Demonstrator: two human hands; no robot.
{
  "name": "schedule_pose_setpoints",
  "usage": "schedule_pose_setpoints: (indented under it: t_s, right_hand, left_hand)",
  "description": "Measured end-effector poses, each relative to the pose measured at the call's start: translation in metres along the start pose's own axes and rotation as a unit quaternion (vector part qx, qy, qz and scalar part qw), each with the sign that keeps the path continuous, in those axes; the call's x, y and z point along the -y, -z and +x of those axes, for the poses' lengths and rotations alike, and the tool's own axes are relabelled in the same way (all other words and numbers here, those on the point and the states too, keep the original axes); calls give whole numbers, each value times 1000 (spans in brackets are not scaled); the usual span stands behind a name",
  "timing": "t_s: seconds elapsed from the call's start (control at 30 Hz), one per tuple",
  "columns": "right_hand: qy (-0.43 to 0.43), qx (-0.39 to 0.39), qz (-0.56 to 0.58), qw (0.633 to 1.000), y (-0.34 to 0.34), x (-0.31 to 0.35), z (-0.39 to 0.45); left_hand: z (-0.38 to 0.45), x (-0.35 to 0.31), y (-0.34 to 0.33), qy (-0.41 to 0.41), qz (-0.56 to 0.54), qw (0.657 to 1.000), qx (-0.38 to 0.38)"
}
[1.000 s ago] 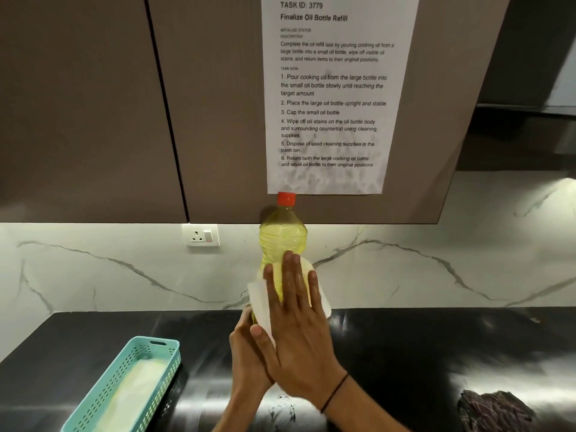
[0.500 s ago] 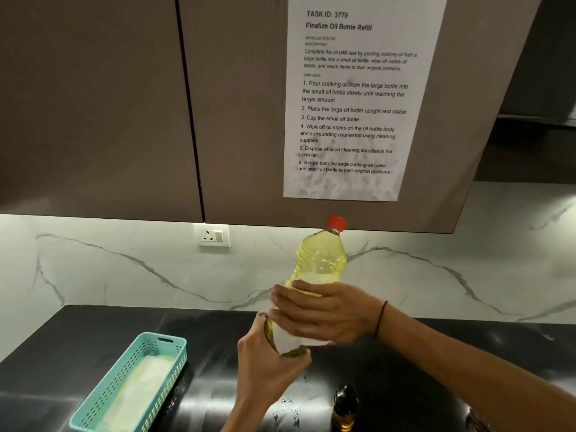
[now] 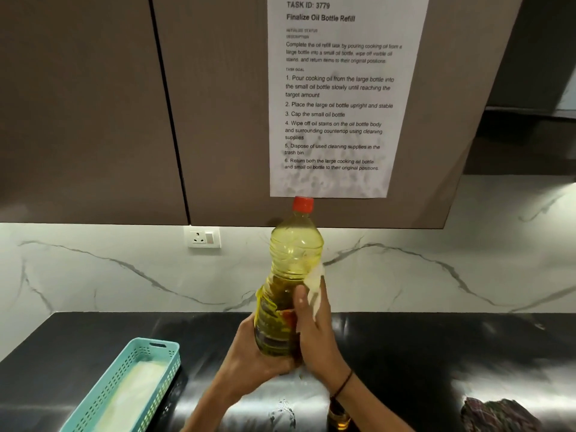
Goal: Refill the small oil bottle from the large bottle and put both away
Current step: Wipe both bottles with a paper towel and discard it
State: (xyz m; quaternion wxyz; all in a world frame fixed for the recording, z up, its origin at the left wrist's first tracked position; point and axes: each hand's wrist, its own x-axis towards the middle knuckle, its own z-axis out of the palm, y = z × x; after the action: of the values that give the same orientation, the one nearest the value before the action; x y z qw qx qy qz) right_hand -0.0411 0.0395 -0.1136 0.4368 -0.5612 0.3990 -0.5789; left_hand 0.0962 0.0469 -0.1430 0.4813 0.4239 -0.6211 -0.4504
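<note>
Your left hand (image 3: 249, 360) is wrapped around the lower part of the large oil bottle (image 3: 290, 285), fingers curled under its base, holding it up above the counter (image 3: 436, 347). Your right hand (image 3: 318, 332) lies against the bottle's right side with a white tissue (image 3: 314, 285) caught between palm and plastic; the thumb crosses the front of the label and the fingers curve round behind, so it grips tissue and bottle together. A dark band sits on that wrist.

The large oil bottle stands nearly upright, tipped a little to the right at the top, its red cap (image 3: 303, 204) screwed on and reaching just below the printed task sheet (image 3: 339, 98) taped to the brown cabinet door (image 3: 218, 113). Yellow oil fills most of it.

Below your right wrist, at the bottom edge, the small oil bottle (image 3: 338, 416) stands on the counter, amber, mostly hidden by your forearm. To the lower left a teal slotted basket (image 3: 165, 353) rests on the counter with something pale lying in it. At the lower right corner lies a crumpled checked cloth (image 3: 498, 416). A wall socket (image 3: 204, 237) is set in the marble backsplash (image 3: 93, 269), left of the bottle.
</note>
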Motion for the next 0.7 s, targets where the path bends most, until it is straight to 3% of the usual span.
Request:
schedule_pose_setpoints:
  t_s: [0.1, 0.27, 0.4, 0.57, 0.63, 0.7]
  right_hand:
    - [6, 35, 32, 999, 12, 14, 16]
    - [-35, 99, 66, 992, 12, 3, 5]
    - [-57, 78, 61, 993, 5, -11, -13]
    - [-12, 32, 20, 999, 6, -17, -13]
    - [24, 35, 8, 999, 9, -16, -13]
    - [50, 50, -32, 997, 7, -16, -14]
  left_hand:
    - [-2, 1, 1, 32, -56, 997, 40]
    - [2, 6, 3, 28, -106, 994, 25]
    - [-2, 5, 4, 40, -107, 992, 54]
    - [-2, -12, 26, 41, -66, 983, 166]
    - [2, -37, 32, 11, -35, 991, 129]
    - [11, -63, 33, -16, -41, 999, 21]
